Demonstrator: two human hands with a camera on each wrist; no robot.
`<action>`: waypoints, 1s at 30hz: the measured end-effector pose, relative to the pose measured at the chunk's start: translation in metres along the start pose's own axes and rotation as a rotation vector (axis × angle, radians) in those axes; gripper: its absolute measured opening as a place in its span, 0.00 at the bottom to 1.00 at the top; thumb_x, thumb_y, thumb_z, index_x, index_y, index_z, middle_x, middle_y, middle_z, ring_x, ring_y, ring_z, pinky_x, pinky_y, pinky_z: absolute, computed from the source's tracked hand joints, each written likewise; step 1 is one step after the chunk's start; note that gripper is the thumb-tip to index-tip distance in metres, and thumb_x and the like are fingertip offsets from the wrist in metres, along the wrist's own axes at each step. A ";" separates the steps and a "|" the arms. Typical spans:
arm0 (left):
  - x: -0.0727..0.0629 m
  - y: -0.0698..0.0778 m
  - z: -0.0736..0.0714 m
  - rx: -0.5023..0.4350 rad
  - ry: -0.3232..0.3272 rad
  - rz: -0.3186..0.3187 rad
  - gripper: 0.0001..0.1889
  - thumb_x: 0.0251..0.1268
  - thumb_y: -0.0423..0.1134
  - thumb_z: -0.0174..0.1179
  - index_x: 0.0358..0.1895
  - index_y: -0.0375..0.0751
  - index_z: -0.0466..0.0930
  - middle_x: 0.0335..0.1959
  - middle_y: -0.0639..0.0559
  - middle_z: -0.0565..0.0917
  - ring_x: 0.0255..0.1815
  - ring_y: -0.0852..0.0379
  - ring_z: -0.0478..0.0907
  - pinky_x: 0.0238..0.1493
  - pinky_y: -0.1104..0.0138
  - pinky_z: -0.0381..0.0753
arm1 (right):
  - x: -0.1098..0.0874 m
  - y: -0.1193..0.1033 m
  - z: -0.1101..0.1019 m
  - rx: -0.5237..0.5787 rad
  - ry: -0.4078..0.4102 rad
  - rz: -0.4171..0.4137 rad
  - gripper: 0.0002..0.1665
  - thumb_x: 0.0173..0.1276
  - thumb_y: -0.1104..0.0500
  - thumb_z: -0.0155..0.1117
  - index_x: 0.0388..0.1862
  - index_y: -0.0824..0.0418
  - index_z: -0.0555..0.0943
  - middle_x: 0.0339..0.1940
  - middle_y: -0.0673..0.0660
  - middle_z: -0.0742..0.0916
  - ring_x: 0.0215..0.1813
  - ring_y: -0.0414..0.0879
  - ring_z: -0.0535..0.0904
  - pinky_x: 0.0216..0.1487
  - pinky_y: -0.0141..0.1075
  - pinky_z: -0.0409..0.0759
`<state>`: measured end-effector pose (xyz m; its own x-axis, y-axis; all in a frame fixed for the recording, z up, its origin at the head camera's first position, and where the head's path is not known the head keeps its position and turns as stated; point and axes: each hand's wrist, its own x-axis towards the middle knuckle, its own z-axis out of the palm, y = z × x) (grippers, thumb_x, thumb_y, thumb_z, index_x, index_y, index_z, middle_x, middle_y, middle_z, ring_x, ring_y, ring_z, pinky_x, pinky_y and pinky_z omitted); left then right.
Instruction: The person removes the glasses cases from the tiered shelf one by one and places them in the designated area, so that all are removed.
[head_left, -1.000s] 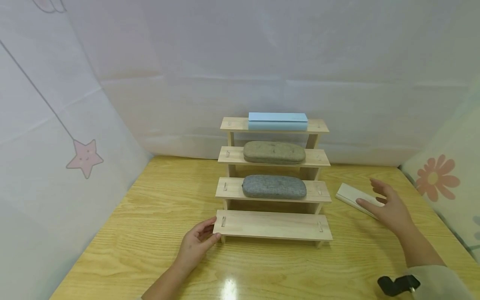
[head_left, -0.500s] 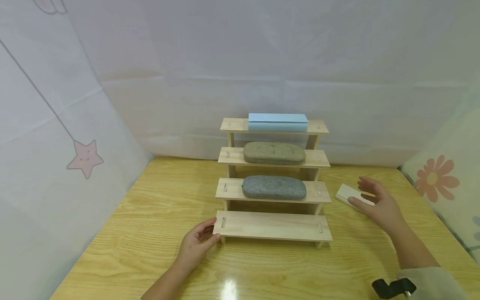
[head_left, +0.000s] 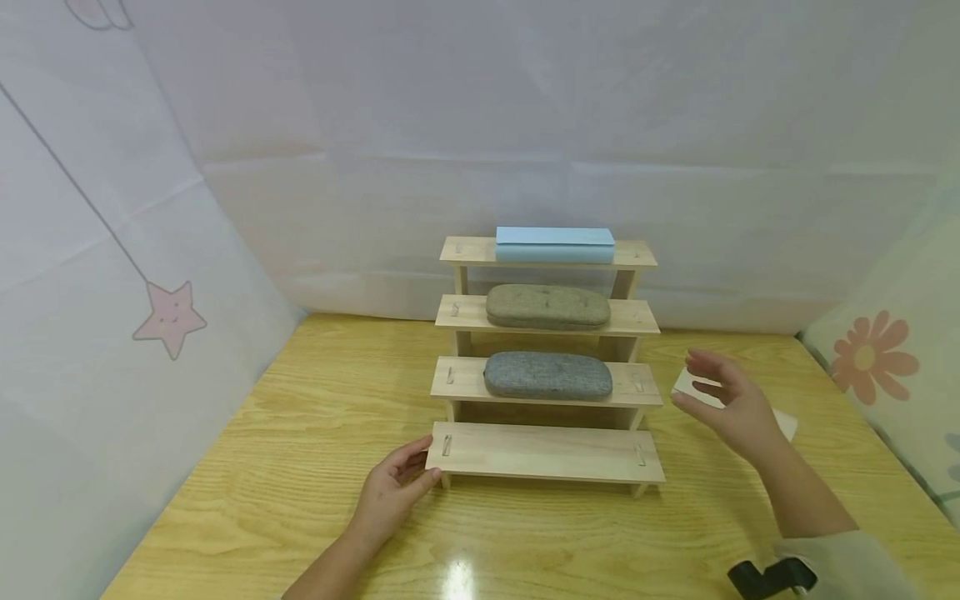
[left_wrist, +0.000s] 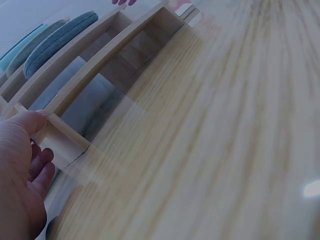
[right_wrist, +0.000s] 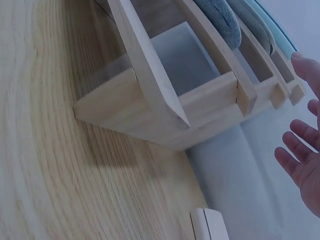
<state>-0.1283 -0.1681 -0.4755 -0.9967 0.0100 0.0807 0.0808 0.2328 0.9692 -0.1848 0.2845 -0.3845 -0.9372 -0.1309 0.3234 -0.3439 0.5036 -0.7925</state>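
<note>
A wooden tiered shelf (head_left: 540,450) stands mid-table. My left hand (head_left: 393,492) grips the left end of its lowest step, thumb at the front corner and fingers at the side, as the left wrist view shows. A blue-grey fabric glasses case (head_left: 549,375) lies on the step above, then an olive-grey one (head_left: 548,306), then a light blue folding case (head_left: 555,244) on top. My right hand (head_left: 738,412) hovers right of the shelf, fingers spread and holding nothing. Beneath it in the head view, a white glasses case (head_left: 785,425) lies on the table, partly hidden.
The wooden table (head_left: 322,392) extends around the shelf on both sides and in front. A white cloth (head_left: 375,167) hangs behind, close to the shelf's back. More cloth with a pink star (head_left: 170,318) and a flower (head_left: 873,356) borders the sides.
My right hand has moved left over the white glasses case, now covering its middle, with its right end showing. The left hand and the shelf have stayed put.
</note>
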 end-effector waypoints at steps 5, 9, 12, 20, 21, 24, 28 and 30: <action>0.000 -0.001 0.000 -0.002 0.006 -0.009 0.26 0.60 0.39 0.69 0.63 0.38 0.76 0.60 0.44 0.79 0.58 0.49 0.78 0.58 0.69 0.80 | 0.003 -0.008 0.008 -0.010 -0.041 0.011 0.39 0.67 0.60 0.68 0.73 0.65 0.62 0.60 0.40 0.73 0.54 0.18 0.69 0.52 0.14 0.73; 0.001 -0.001 0.000 0.003 0.009 -0.008 0.26 0.60 0.38 0.69 0.63 0.38 0.76 0.60 0.44 0.80 0.58 0.49 0.78 0.58 0.68 0.80 | 0.005 -0.015 0.015 -0.002 -0.062 0.011 0.39 0.67 0.60 0.68 0.73 0.64 0.62 0.64 0.56 0.74 0.55 0.18 0.68 0.53 0.13 0.72; 0.001 -0.001 0.000 0.009 0.010 0.002 0.26 0.60 0.38 0.69 0.62 0.38 0.76 0.60 0.44 0.80 0.58 0.50 0.79 0.58 0.68 0.80 | 0.006 -0.019 0.020 0.005 -0.082 0.006 0.39 0.67 0.59 0.67 0.73 0.64 0.62 0.65 0.63 0.73 0.58 0.24 0.71 0.54 0.12 0.70; 0.001 -0.001 0.000 0.021 0.004 0.009 0.26 0.60 0.39 0.69 0.62 0.38 0.76 0.61 0.44 0.79 0.57 0.52 0.79 0.58 0.69 0.80 | 0.013 -0.027 0.032 0.016 -0.164 0.057 0.42 0.68 0.54 0.67 0.75 0.60 0.60 0.69 0.65 0.72 0.66 0.63 0.71 0.53 0.18 0.73; 0.001 -0.001 0.000 0.023 0.004 0.008 0.26 0.60 0.39 0.69 0.62 0.39 0.76 0.61 0.44 0.79 0.57 0.52 0.78 0.58 0.69 0.80 | 0.014 -0.028 0.034 0.020 -0.169 0.057 0.42 0.68 0.54 0.68 0.75 0.59 0.60 0.69 0.64 0.72 0.67 0.63 0.71 0.54 0.20 0.74; 0.001 -0.001 0.000 0.027 0.005 0.008 0.26 0.60 0.39 0.69 0.62 0.39 0.76 0.61 0.44 0.79 0.57 0.51 0.78 0.59 0.68 0.80 | 0.016 -0.032 0.038 0.025 -0.177 0.051 0.42 0.67 0.54 0.69 0.75 0.59 0.61 0.69 0.64 0.72 0.68 0.62 0.70 0.61 0.30 0.76; 0.001 -0.001 0.000 0.024 0.008 0.007 0.26 0.60 0.38 0.69 0.62 0.39 0.77 0.62 0.45 0.79 0.57 0.52 0.78 0.59 0.68 0.79 | 0.020 -0.035 0.043 0.028 -0.194 0.057 0.42 0.66 0.54 0.69 0.75 0.58 0.62 0.70 0.63 0.72 0.68 0.62 0.69 0.67 0.52 0.73; 0.001 -0.001 0.000 0.023 0.008 0.007 0.26 0.60 0.38 0.69 0.62 0.39 0.77 0.62 0.45 0.79 0.57 0.53 0.78 0.59 0.69 0.79 | 0.021 -0.036 0.045 0.038 -0.203 0.060 0.42 0.66 0.54 0.70 0.75 0.58 0.62 0.70 0.64 0.71 0.69 0.64 0.68 0.67 0.59 0.71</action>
<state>-0.1294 -0.1682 -0.4764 -0.9959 0.0038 0.0899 0.0878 0.2546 0.9631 -0.1949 0.2249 -0.3725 -0.9475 -0.2723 0.1674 -0.2852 0.4841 -0.8272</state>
